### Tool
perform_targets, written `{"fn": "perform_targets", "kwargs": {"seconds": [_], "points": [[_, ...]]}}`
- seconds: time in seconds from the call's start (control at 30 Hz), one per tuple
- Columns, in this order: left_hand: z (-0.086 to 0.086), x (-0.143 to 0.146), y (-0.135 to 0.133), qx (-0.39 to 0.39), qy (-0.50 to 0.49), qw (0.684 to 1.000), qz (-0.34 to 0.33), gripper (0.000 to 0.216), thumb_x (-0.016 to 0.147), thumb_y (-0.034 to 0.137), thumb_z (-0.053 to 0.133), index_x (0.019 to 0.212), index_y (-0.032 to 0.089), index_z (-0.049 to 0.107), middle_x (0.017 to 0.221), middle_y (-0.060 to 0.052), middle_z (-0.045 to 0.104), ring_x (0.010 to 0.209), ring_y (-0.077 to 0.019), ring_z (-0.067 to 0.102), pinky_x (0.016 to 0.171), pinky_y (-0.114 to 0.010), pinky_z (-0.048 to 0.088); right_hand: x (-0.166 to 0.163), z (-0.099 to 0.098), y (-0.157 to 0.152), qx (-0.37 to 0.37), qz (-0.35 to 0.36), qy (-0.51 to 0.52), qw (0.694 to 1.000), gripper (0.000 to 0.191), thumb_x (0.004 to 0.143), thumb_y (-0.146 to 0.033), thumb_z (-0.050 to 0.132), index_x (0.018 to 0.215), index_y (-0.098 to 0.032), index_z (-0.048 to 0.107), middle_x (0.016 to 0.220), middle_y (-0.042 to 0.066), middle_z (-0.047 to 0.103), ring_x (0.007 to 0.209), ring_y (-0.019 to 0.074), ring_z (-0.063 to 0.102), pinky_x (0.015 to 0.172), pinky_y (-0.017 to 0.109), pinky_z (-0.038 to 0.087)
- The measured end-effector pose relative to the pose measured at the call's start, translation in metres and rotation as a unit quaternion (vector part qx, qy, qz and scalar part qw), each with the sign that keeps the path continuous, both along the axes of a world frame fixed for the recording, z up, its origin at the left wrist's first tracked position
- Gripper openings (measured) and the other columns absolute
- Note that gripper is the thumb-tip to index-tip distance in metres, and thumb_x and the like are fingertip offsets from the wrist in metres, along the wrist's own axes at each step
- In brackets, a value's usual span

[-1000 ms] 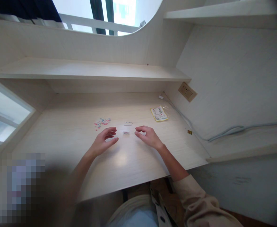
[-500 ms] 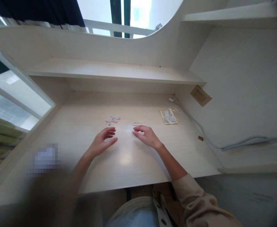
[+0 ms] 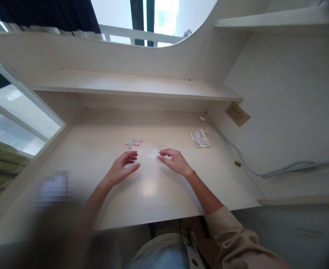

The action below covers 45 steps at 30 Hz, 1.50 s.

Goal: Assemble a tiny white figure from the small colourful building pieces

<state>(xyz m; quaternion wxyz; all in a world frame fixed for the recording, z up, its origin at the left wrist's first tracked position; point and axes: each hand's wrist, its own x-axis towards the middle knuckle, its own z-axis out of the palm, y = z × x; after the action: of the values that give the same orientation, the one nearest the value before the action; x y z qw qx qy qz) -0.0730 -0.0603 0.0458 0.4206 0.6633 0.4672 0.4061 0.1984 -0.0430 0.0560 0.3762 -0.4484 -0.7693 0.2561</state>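
Centre frame, a bare left hand (image 3: 120, 169) with fingers spread could, by brushing, scatter small pink-and-blue pieces (image 3: 133, 143); the bare right hand's (image 3: 175, 161) grip can't be told.

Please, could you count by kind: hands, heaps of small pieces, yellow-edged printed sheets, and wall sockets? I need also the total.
Left hand and right hand: 2
Heap of small pieces: 1
Yellow-edged printed sheet: 1
Wall socket: 1
Total: 5

Pale desk (image 3: 164, 201), long shelf (image 3: 136, 83), bright window (image 3: 167, 16)
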Motion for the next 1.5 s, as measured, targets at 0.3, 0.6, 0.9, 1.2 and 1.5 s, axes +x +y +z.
{"fn": "perform_targets", "kwargs": {"seconds": [0.3,0.6,0.9,1.2,1.5], "points": [[0.0012,0.0019,0.0005,-0.001,0.003,1.0,-0.001,0.049,0.075,0.037,0.073,0.118,0.018,0.058,0.116,-0.012,0.063,0.101,-0.0241,0.065,0.094,-0.048,0.053,0.0019,-0.0009,0.0001,-0.004,-0.003,0.003,1.0,0.024,0.086,-0.034,0.062,0.104,-0.02,0.071,0.1,0.007,0.073,0.092,0.0178,0.068,0.085,0.032,0.053],[0.0015,0.003,0.0011,-0.001,0.007,1.0,-0.004,0.05,0.076,0.037,0.072,0.119,0.018,0.057,0.115,-0.012,0.063,0.101,-0.0237,0.064,0.094,-0.048,0.053,0.0021,-0.001,-0.0002,-0.004,-0.004,0.001,1.0,0.023,0.086,-0.034,0.063,0.102,-0.02,0.071,0.101,0.007,0.073,0.092,0.018,0.068,0.086,0.032,0.052],[0.0012,0.0039,-0.0006,-0.005,0.001,1.0,-0.001,0.05,0.075,0.037,0.073,0.118,0.018,0.057,0.115,-0.011,0.063,0.101,-0.024,0.065,0.094,-0.048,0.053,0.0025,-0.0017,-0.0004,-0.002,-0.005,0.003,1.0,0.022,0.086,-0.033,0.063,0.102,-0.02,0.071,0.1,0.007,0.073,0.093,0.0181,0.068,0.086,0.033,0.053],[0.0012,0.005,-0.0006,-0.008,0.003,1.0,-0.001,0.049,0.075,0.036,0.073,0.117,0.018,0.058,0.115,-0.012,0.063,0.102,-0.0247,0.064,0.094,-0.048,0.053,0.0035,-0.0019,-0.0013,-0.002,-0.007,0.002,1.0,0.023,0.086,-0.033,0.063,0.102,-0.02,0.071,0.101,0.008,0.073,0.093,0.0184,0.068,0.086,0.033,0.053],[-0.0023,0.0033,0.0002,-0.005,0.003,1.0,-0.007,0.049,0.076,0.036,0.073,0.119,0.018,0.057,0.116,-0.011,0.063,0.102,-0.0239,0.064,0.095,-0.048,0.052,0.0036,-0.0013,-0.0014,-0.007,-0.007,-0.001,1.0,0.023,0.086,-0.033,0.063,0.102,-0.019,0.071,0.102,0.007,0.073,0.093,0.0178,0.068,0.086,0.031,0.052]]}}
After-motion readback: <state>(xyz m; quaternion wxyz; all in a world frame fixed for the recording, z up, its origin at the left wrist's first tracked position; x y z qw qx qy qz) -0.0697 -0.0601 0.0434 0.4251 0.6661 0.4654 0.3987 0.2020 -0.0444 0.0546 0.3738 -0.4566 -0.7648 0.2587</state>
